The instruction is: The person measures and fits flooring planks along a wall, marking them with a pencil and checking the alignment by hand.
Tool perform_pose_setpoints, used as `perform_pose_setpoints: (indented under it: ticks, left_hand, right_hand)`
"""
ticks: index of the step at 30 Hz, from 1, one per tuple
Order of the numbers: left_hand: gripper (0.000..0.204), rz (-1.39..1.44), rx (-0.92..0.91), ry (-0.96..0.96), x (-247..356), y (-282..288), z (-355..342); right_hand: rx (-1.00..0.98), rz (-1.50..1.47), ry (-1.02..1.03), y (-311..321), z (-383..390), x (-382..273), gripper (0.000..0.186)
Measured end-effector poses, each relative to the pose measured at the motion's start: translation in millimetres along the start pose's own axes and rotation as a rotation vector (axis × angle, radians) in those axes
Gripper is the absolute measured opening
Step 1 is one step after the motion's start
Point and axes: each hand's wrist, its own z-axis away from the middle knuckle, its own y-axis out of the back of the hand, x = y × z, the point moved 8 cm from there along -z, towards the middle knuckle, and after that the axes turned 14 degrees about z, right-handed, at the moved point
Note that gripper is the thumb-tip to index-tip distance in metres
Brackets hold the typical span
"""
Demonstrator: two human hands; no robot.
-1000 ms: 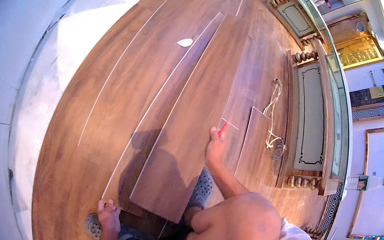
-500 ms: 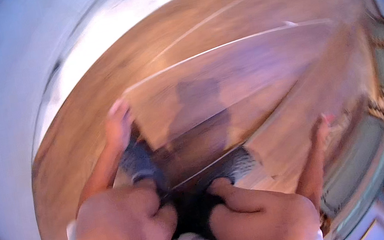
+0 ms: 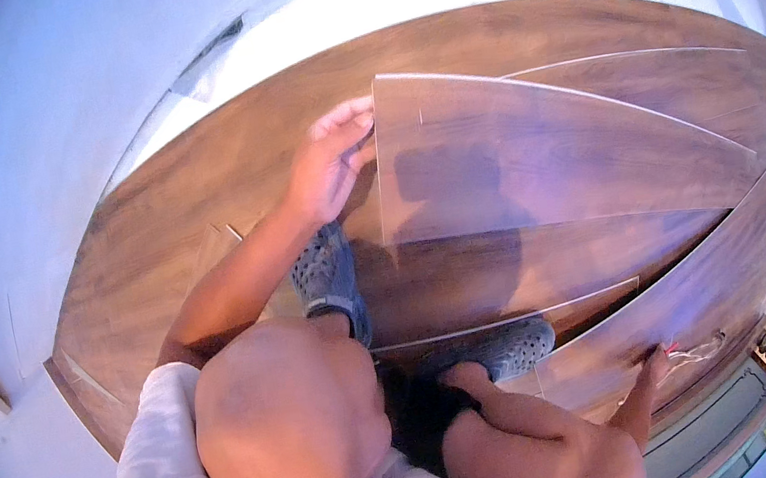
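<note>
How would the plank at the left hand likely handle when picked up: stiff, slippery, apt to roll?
The plank by the left hand is probably fairly stiff, perhaps flexing slightly, being long and thin. Its smooth, shiny face suggests it might slip. Broad and flat, it seems unlikely to roll.

Grips the short edge of a brown wood-look plank [image 3: 530,148] with the left hand [image 3: 330,165]. Holds a small red object [image 3: 671,349] in the right hand [image 3: 658,368], near a pale cord [image 3: 708,350]. Wears grey perforated clogs [image 3: 518,346] on both feet.
</note>
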Motion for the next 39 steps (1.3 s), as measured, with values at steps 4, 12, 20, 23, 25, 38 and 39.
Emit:
perform_pose_setpoints:
  ticks: [4, 12, 20, 23, 25, 38, 39]
  left_hand:
    - [0.043, -0.003, 0.005, 0.004, 0, -4, -7]
    - [0.051, -0.075, 0.04, 0.036, 5, -2, -11]
    - [0.07, 0.071, -0.111, 0.05, 7, -15, -6]
    - [0.077, 0.124, -0.112, 0.057, 1, -15, -6]
    - [0.082, 0.143, -0.125, 0.069, -3, -19, -4]
    - [0.078, 0.073, -0.04, 0.086, -4, -31, 26]
    - [0.076, 0.043, -0.041, 0.095, -3, -38, 27]
  right_hand:
    - [-0.018, -0.041, 0.032, 5, -24, 12, 0.023]
    - [-0.019, 0.234, -0.005, -37, 24, -9, 0.024]
    - [0.054, 0.231, 0.106, -26, -65, 52, 0.043]
    - [0.082, 0.359, 0.089, -8, -53, 37, 0.054]
    - [0.215, 0.574, 0.409, -16, -16, -4, 0.058]
    - [-0.368, -0.621, 0.144, -152, 101, -288, 0.052]
    - [-0.36, -0.691, 0.098, -158, 103, -303, 0.044]
